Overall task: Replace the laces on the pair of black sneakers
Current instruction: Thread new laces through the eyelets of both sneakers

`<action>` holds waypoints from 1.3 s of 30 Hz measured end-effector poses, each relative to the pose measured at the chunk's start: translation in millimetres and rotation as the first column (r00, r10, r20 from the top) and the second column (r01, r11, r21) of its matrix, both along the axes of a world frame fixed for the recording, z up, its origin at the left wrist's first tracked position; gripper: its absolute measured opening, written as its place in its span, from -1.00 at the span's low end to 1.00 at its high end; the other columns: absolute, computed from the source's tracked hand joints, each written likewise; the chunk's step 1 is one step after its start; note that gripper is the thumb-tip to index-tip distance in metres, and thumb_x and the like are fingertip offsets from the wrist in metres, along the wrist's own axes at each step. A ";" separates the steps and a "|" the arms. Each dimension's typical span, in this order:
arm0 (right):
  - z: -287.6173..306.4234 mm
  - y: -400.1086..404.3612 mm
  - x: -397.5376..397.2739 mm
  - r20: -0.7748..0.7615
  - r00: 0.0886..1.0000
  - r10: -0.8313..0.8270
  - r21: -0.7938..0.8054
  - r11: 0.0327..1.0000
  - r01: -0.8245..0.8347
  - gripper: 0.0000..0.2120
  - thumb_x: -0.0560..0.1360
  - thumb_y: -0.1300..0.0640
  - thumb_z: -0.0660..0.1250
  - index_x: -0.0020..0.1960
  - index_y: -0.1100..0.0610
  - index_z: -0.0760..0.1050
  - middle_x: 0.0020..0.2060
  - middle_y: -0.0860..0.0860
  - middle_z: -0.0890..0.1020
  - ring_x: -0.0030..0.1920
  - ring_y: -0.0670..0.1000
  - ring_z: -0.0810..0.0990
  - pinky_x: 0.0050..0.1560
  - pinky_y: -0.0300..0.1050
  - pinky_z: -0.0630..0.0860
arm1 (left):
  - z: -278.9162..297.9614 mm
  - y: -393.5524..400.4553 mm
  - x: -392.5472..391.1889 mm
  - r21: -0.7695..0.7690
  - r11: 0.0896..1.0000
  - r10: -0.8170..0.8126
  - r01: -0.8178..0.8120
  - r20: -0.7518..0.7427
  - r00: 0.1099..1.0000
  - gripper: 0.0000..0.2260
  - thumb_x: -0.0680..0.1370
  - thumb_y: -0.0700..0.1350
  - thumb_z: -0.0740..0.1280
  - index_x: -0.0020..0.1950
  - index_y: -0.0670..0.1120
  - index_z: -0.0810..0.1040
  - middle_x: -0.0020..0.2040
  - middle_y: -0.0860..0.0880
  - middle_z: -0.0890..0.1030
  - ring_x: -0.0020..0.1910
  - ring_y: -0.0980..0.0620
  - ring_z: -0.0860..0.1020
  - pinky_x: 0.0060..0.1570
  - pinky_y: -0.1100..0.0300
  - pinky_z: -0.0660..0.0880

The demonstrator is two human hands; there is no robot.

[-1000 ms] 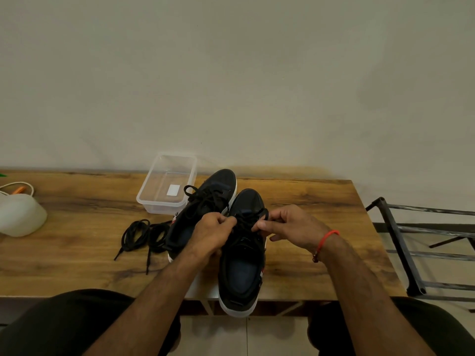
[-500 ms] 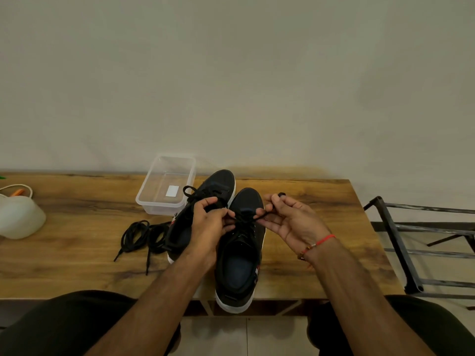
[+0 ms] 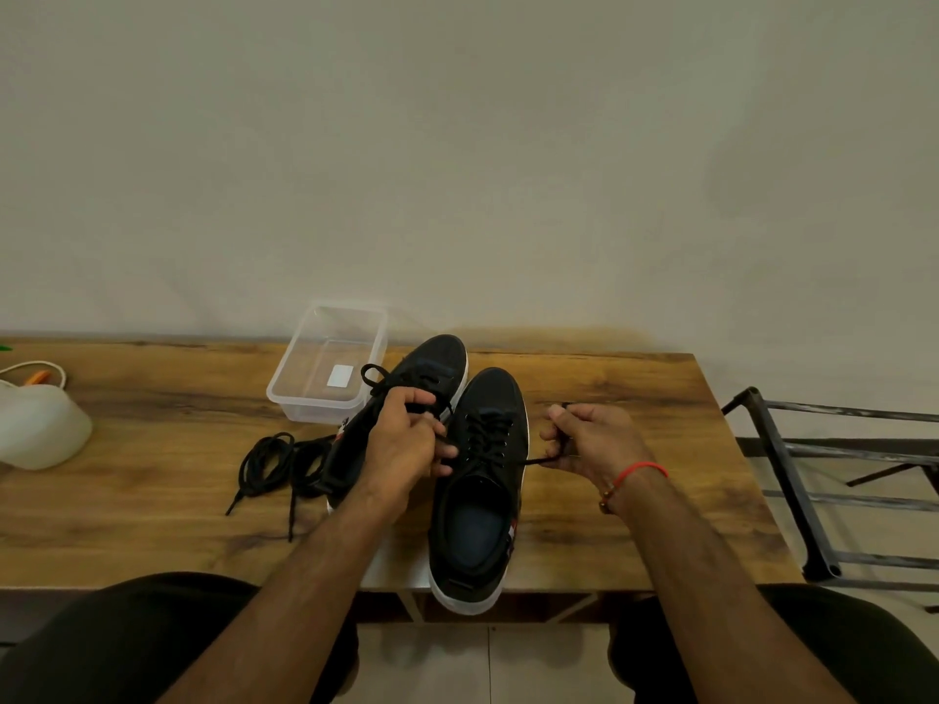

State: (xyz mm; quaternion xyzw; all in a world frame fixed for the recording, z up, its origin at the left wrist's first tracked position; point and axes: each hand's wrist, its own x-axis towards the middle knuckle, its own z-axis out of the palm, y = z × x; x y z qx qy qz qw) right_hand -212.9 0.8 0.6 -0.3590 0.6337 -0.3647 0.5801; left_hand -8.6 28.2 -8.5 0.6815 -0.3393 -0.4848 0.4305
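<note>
Two black sneakers with white soles stand side by side on the wooden table, toes pointing away. The right sneaker is the nearer one and its heel overhangs the front edge. Its black lace runs taut from the eyelets out to the right, where my right hand grips the end with curled fingers. My left hand is curled over the lace at the left side of that sneaker's eyelets and hides part of the left sneaker, which is laced and tied. A loose bundle of black laces lies to the left.
An empty clear plastic tub stands behind the shoes by the wall. A white container with a cord sits at the table's left end. A dark metal rack stands on the floor to the right. My knees are under the front edge.
My right hand has pulled away to the right, drawing the lace out taut from the right sneaker. My left hand has stayed at the eyelets.
</note>
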 end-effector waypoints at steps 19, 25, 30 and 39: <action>-2.2 -0.5 0.7 -0.267 0.901 0.342 0.195 0.935 -0.297 -0.88 0.58 0.20 0.34 -0.13 0.20 0.54 -0.39 0.05 0.65 -0.38 0.01 0.62 -0.28 -0.08 0.62 | 11.1 0.7 -7.7 0.079 0.985 -0.142 0.154 -0.146 0.979 -0.84 0.68 -0.30 0.21 0.20 -0.17 0.53 -0.05 -0.17 0.56 -0.20 -0.11 0.64 -0.25 -0.01 0.67; 10.3 4.5 14.3 0.191 0.973 0.133 -0.023 0.991 -0.131 -0.89 0.60 0.26 0.33 -0.10 0.23 0.56 -0.26 0.13 0.70 -0.25 0.08 0.64 -0.10 -0.04 0.58 | 9.5 -0.2 -10.7 -0.183 0.980 -0.082 0.075 -0.034 0.996 -0.83 0.67 -0.25 0.26 0.16 -0.03 0.58 0.00 -0.14 0.66 -0.11 -0.03 0.68 -0.17 0.06 0.65; 2.8 11.4 27.4 -0.206 0.858 0.471 -0.236 0.827 -0.511 -0.90 0.59 0.15 0.37 0.00 0.03 0.66 -0.24 -0.08 0.68 -0.18 -0.12 0.62 -0.14 -0.24 0.52 | 14.8 -0.2 -12.5 -0.442 0.875 -0.208 0.199 0.028 0.978 -0.80 0.65 -0.31 0.27 0.19 -0.15 0.63 0.03 -0.05 0.73 0.04 -0.02 0.69 0.04 0.18 0.62; 8.8 12.4 24.6 -0.250 0.842 0.477 -0.195 0.827 -0.527 -0.60 0.61 -0.11 0.29 -0.25 0.16 0.54 -0.33 0.11 0.49 -0.29 0.07 0.41 -0.22 -0.03 0.33 | 15.7 4.9 -5.3 -0.293 0.715 -0.419 0.634 0.545 0.726 -0.67 0.70 0.04 0.19 0.47 0.13 0.43 -0.01 0.18 0.68 0.01 0.22 0.64 0.04 0.07 0.63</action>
